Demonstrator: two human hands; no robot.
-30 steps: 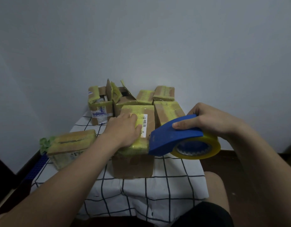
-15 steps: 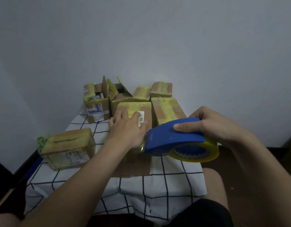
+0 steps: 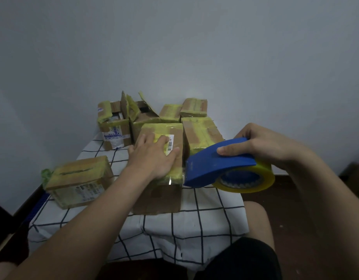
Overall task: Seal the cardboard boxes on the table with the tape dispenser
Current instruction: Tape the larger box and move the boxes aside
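head view: a person's left hand (image 3: 154, 156) lies flat on top of the near box (image 3: 160, 196), fingers straight and spread, pressing on yellowish tape beside a barcode label. the right hand (image 3: 261, 144) curls its fingers over the blue tape dispenser (image 3: 219, 164) and holds its front edge at the box's right top edge. how the thumb lies cannot be told. the near box stands at the middle of the near edge of the table (image 3: 204, 217), which wears a white cloth with a dark grid.

the job looks partway through. a glossy strip already covers this box's top and folds over its front edge, so this strip seems close to being cut off, though no blade is visible. a flat box (image 3: 79, 178) by the left edge, a wide box (image 3: 200, 132) toward the back right, and a low box (image 3: 170, 113) and a corner box (image 3: 194, 107) at the back edge show closed, taped tops. at the back left corner, a labelled open box (image 3: 114, 128) and a torn open box (image 3: 144, 118) stand with flaps up, apparently not yet sealed.

the cartons are matte brown card, square-edged, creased, and patched with shiny, wrinkled greenish-yellow film. the dispenser is a smooth curved plastic shell over a thick translucent yellow tape roll (image 3: 245, 183) with a blue core.
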